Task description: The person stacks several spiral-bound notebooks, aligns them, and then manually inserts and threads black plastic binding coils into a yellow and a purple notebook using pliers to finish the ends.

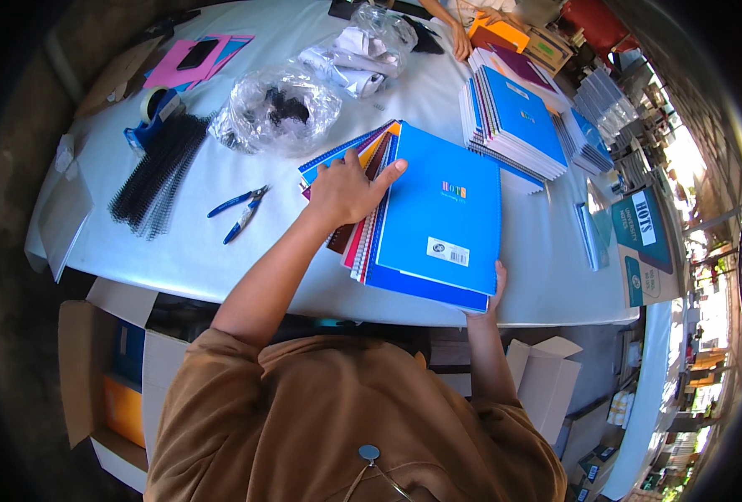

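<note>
Your notebooks (pixel 438 205) run lengthwise toward the far edge of the table (pixel 555 268), left hand (pixel 343 194) thumb splayed wide, right hand (pixel 490 294) mostly hidden so can't tell its fingers.

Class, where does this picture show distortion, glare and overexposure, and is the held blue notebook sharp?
Head view: the near edge of the table bows, corners go black; head view: clear plastic wrap glints; head view: bright patches at far right look blown out; head view: the held blue notebook looks fairly sharp.
</note>
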### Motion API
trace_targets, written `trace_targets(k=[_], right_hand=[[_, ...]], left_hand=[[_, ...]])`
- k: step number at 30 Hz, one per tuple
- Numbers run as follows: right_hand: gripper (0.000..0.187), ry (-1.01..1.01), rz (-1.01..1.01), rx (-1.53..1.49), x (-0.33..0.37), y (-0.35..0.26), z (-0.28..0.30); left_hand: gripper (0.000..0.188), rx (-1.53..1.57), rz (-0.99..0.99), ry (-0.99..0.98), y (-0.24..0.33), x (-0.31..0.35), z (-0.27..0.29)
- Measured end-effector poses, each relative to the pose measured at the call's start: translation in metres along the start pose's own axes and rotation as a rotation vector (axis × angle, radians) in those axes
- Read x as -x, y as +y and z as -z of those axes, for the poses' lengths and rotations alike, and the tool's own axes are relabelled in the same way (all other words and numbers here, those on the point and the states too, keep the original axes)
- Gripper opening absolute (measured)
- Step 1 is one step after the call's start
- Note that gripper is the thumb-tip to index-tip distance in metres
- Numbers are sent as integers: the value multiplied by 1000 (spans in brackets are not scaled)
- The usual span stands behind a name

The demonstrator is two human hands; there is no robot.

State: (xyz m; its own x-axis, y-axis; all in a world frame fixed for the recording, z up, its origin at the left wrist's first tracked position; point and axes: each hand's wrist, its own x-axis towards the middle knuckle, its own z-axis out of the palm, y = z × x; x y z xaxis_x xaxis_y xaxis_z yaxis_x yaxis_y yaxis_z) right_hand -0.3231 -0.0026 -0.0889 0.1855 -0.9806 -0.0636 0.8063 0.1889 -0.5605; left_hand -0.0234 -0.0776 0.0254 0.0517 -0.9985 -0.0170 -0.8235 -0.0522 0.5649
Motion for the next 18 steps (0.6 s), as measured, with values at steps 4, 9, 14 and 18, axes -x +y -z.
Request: trace_targets(k=[4,9,14,18], right_hand=[[50,111,21,11,-4,12,-36],[52,143,-83,154,-5,2,-46],[48,199,-50,214,-9,7,-2],[49,155,-44,158,-6,8,21]], left_hand=[[114,74,23,-206,15,16,8],[107,218,-47,-174,4,40,2],[63,100,45,91,-22,18,-13],[84,308,69,-79,-20,2,-10]])
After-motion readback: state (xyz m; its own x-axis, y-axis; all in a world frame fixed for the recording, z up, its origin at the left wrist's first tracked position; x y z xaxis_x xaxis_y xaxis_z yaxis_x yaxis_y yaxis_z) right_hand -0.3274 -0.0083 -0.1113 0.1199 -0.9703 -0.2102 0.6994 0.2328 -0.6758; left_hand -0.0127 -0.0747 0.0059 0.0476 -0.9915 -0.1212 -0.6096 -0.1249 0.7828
